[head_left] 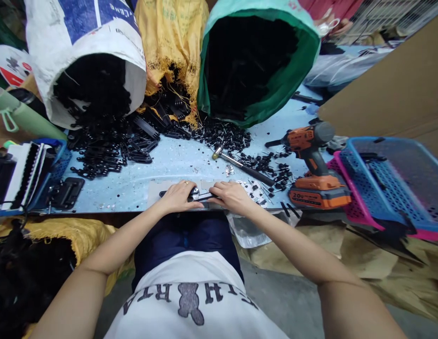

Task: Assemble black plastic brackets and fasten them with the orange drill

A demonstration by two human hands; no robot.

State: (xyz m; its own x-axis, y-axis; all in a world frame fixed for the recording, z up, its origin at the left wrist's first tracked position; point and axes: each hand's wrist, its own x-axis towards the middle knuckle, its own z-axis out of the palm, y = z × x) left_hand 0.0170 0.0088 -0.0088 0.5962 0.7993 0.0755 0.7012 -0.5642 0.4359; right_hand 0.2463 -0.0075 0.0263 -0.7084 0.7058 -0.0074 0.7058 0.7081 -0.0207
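Both hands at the table's (141, 181) 6 o'clock edge: left hand (178, 197) and right hand (232, 197) fingers pinching one black strip (202, 195); drill (312, 162) at 3 o'clock.

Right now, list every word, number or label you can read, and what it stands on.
"20V": on the drill battery.
Shirt: large dark letters, upside down, not surely readable.
White sack: blue print, too blurred.
Yellow sack: faint print, too blurred.
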